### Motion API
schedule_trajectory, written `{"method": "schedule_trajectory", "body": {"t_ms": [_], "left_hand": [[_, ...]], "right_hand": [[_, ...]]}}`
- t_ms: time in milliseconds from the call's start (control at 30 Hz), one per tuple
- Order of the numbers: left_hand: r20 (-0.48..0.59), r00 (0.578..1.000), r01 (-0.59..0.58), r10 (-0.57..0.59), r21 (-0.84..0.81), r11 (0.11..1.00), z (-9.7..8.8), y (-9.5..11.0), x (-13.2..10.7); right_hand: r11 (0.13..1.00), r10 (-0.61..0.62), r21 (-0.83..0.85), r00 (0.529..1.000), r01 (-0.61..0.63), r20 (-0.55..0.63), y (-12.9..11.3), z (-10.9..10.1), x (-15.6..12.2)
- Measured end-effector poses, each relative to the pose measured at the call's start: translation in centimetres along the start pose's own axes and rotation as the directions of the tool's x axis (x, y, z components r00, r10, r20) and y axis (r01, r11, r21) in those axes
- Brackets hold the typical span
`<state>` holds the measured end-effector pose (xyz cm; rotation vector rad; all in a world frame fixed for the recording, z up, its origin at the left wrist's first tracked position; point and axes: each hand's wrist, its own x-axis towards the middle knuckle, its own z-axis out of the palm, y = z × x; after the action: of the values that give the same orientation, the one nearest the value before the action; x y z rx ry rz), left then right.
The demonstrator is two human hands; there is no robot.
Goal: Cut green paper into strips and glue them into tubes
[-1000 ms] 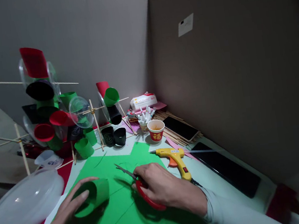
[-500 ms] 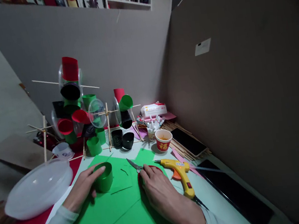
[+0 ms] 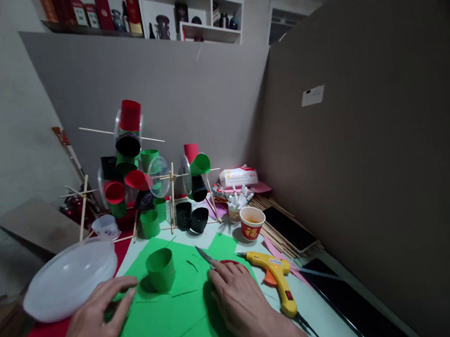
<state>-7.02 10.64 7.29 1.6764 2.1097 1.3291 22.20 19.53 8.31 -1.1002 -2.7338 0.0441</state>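
Observation:
A green paper cylinder (image 3: pixel 161 269) stands upright on a large green paper sheet (image 3: pixel 175 324). My left hand (image 3: pixel 92 329) lies just left of the cylinder, fingers stretched out flat, apart from it and holding nothing. My right hand (image 3: pixel 243 304) rests palm down on the sheet over the red handles of a pair of scissors (image 3: pixel 214 260), whose blades point away to the upper left. Its fingers lie flat on the handles rather than wrapped round them.
A yellow glue gun (image 3: pixel 277 280) lies right of my right hand. A clear plastic lid (image 3: pixel 71 277) sits at the left. Behind stand a stick frame with red, green and black paper cups (image 3: pixel 138 174), a red paper cup (image 3: pixel 252 223), and a phone (image 3: pixel 288 226) on sticks.
My left hand let go of the green cylinder and drew back toward me, leaving it upright. My right hand stayed on the scissors. The camera tilted upward.

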Motion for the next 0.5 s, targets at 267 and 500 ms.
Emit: {"method": "schedule_trajectory", "body": {"t_ms": [267, 500], "left_hand": [[0.116, 0.864, -0.504, 0.491, 0.17, 0.847, -1.1, 1.5, -6.3], [0.13, 0.754, -0.657, 0.644, 0.153, 0.738, -0.9, 0.7, -6.0]], "right_hand": [[0.977, -0.197, 0.064, 0.975, 0.204, -0.103, -0.3, 1.0, -0.7], [0.91, -0.397, 0.072, 0.907, 0.409, -0.14, -2.1, 0.9, -0.9]]}}
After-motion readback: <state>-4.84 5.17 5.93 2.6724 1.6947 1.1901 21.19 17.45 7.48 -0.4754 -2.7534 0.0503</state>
